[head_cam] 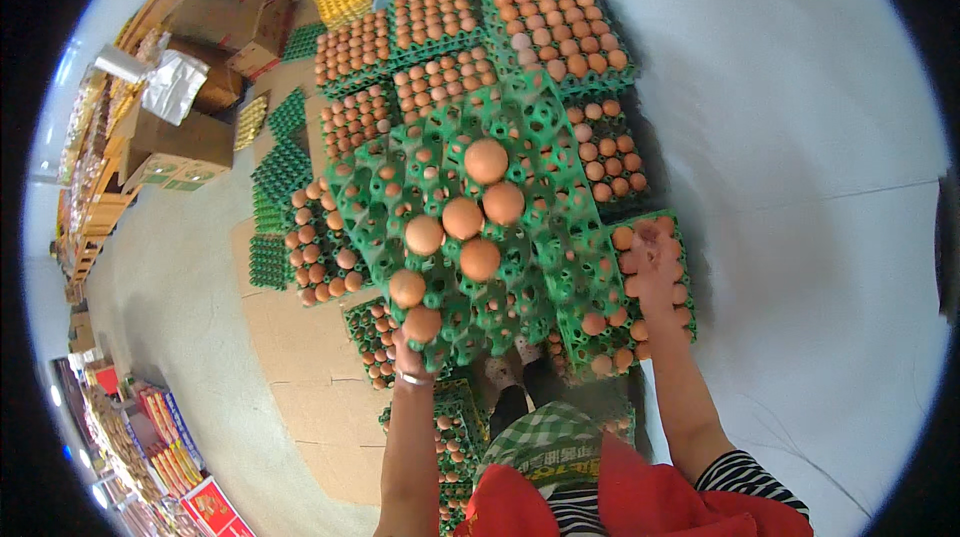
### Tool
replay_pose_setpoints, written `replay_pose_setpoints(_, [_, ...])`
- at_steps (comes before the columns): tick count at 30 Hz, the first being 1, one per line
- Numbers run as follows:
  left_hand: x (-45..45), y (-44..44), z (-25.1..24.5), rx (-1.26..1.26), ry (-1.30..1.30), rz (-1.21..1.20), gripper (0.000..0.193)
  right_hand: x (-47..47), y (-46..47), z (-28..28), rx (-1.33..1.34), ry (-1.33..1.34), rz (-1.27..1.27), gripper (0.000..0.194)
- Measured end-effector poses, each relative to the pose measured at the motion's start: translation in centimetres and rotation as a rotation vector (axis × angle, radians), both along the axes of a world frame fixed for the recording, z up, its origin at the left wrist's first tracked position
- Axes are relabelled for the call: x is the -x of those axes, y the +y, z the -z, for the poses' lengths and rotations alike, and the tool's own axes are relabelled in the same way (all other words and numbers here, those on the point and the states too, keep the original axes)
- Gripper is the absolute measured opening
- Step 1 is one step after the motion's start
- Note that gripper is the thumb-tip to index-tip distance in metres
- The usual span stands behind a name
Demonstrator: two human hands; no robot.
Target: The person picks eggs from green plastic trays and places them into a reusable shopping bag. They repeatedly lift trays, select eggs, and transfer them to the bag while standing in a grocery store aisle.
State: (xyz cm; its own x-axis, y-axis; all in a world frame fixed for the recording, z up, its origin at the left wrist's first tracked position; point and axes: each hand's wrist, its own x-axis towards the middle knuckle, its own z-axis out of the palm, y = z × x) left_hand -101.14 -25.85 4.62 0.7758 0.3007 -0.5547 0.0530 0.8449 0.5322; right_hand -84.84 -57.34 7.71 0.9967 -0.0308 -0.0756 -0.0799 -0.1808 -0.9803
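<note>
A green plastic egg tray (517, 267) with several brown eggs (463, 218) in its pockets is held up before me, over stacked trays of eggs. My left hand (414, 357) grips its near left corner beside an egg; a bracelet circles that wrist. Another green tray (559, 184) lies along its right side, overlapping it; how the two join is unclear. My right hand (654, 248) is blurred, over a tray of brown eggs (622, 238) at the right. Whether its fingers hold an egg cannot be told.
Full egg trays (562, 26) are stacked ahead, beside a pale wall (780, 124). Empty green trays (281, 169) lie left on flattened cardboard (300, 357). Cardboard boxes (187, 150) and yellow trays (343, 0) stand at the upper left. More egg stacks (454, 454) flank my feet.
</note>
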Motion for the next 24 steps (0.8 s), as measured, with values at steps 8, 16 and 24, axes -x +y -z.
replay_pose_setpoints(8, [13.5,-0.4,-2.2,-0.125,0.176,-0.111,0.05,-1.3,6.4,-9.6,0.226,-0.428,-0.508,0.027])
replay_pose_setpoints(16, [17.6,-2.4,-0.4,-0.173,0.272,-0.027,0.049,-0.1,11.2,-7.5,0.673,-0.72,-1.053,0.039])
replay_pose_setpoints(24, [14.3,-4.0,-4.9,-0.137,0.393,0.111,0.047,0.3,7.5,-5.0,0.238,-0.254,-0.857,0.035])
